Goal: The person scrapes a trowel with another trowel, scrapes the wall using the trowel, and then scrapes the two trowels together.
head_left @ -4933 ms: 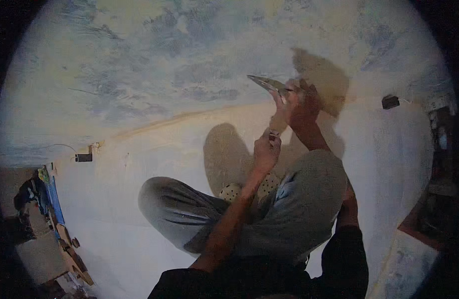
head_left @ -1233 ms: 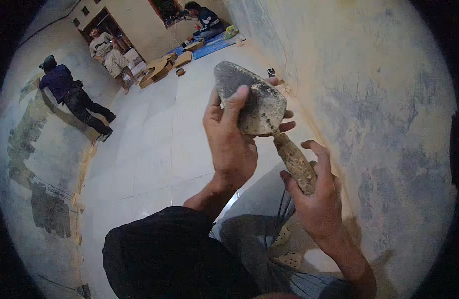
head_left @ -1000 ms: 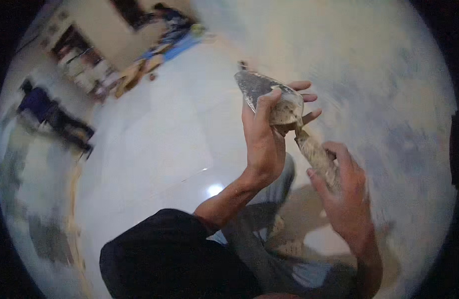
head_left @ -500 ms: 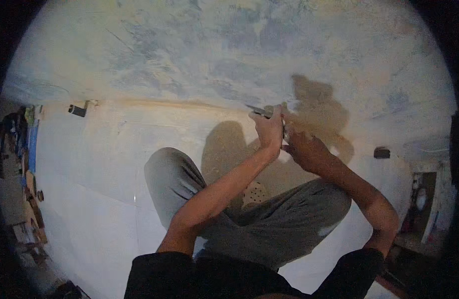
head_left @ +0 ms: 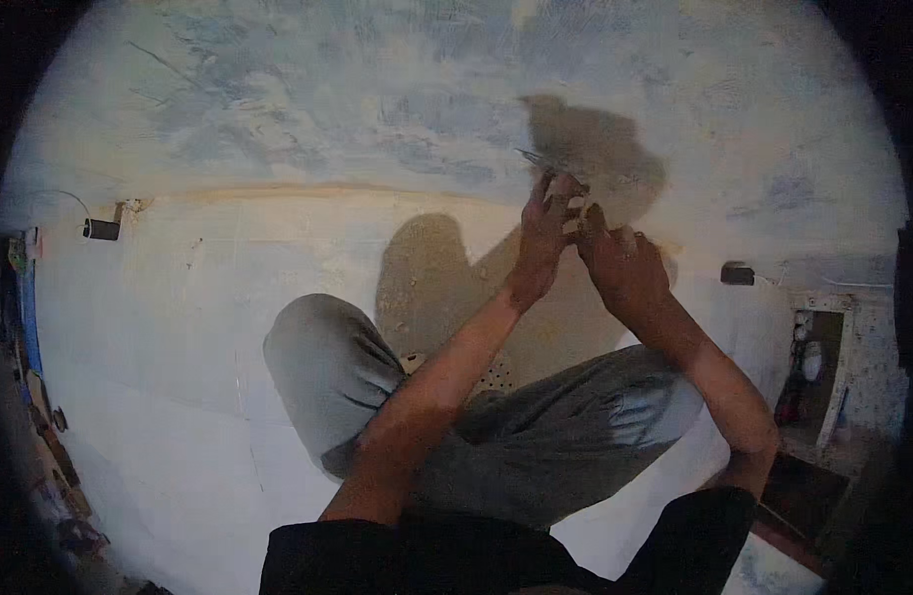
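One patchy blue-grey plastered wall point(head_left: 307, 109), far

Nearer, grey cloth trousers point(head_left: 560, 431) cover folded legs. The bare left hand point(head_left: 546, 233) half-curls, the right hand point(head_left: 623, 266) bends tighter, grips unclear; a thin grey metal trowel point(head_left: 529, 156) shows beyond the left.

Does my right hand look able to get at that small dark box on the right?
Probably yes, perhaps with a lean: nothing visible stands between your right hand and the small dark box. The hand seems occupied at the trowel, though.
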